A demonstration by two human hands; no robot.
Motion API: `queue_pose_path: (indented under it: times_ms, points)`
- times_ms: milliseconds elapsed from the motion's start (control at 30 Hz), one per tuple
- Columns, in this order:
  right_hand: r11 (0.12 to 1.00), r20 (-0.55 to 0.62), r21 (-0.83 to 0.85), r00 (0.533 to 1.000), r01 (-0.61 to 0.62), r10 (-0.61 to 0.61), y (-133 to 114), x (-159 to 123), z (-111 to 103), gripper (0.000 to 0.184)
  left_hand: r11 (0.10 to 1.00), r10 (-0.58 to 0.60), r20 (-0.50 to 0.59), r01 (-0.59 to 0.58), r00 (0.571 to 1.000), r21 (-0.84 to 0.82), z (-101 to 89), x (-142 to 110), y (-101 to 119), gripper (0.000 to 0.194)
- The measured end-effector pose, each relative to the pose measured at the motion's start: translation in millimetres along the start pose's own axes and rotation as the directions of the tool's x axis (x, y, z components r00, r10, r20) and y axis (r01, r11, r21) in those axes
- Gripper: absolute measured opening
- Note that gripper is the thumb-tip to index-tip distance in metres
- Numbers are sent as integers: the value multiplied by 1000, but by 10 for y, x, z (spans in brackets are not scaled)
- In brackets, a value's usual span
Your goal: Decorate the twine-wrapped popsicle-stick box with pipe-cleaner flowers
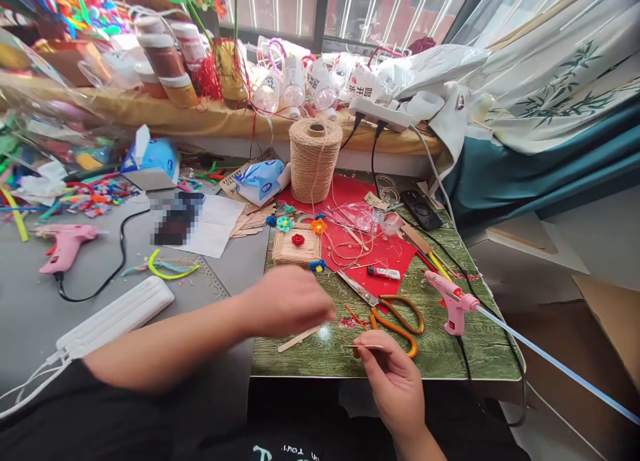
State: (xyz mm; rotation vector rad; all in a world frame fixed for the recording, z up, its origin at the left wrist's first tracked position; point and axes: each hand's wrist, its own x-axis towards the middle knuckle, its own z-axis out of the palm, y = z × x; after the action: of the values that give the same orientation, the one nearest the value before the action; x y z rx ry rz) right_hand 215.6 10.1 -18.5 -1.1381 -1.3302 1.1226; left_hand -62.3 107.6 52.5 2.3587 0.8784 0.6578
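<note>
My right hand (393,371) is near the table's front edge, with thumb and fingers pinching a short, thin wooden stick (369,346). To its left, my left hand (287,302) hovers over the green table, blurred by motion, its fingertips turned away. Just behind the left hand sits a small twine-wrapped square box (283,253) with a red flower (298,239) on top. Orange-handled scissors (395,321) lie partly open beyond my right hand. A loose craft stick (299,339) rests on the wood between the two hands.
A twine spool (315,164) stands behind the box on red paper (345,247). At right is a pink glue gun (453,304) with a long glue stick; another pink glue gun (67,244) lies left. A white power strip (117,314) sits beside my left forearm.
</note>
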Motion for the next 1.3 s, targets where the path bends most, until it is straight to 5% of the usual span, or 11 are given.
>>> queue_pose_path:
  times_ms: [33,67,100,133,200,333,500,667,800,967,1300]
  points:
    - [1000,-22,16,999,-25,25,6,9,11,6,997,-70,-174,72,982,5,-153,-47,-100,17]
    - [998,-35,37,998,-50,51,10,12,25,7,988,-147,-382,155,913,-10,-277,-105,-225,24]
    - [995,-42,58,996,-75,78,15,10,44,10,980,-175,-531,198,829,-14,-364,-170,-366,46]
    - [992,-46,80,993,-102,106,21,5,65,12,973,-201,-565,232,800,-18,-412,-238,-513,76]
    - [981,-53,119,985,-156,163,38,-5,106,17,952,-284,-457,307,843,-25,-399,-358,-777,127]
    - [981,-29,116,986,-158,162,27,42,132,17,868,-495,-226,491,839,-80,-189,-431,-1030,156]
    - [1000,-1,22,1000,0,0,-169,250,82,11,806,-583,-200,591,787,-25,-97,-316,-1046,144]
    - [997,-74,68,997,-18,23,-350,417,139,15,863,-493,-222,506,841,1,-166,-275,-994,119]
    - [985,-103,171,994,-2,20,-556,553,247,16,887,-450,-138,423,882,-184,-231,-295,-870,102]
    - [944,-160,326,987,40,14,-816,809,416,13,772,-443,7,385,897,-507,-158,-318,-710,96]
    - [899,-209,435,965,-56,161,-645,973,612,27,738,-366,24,305,930,-601,7,-308,-627,97]
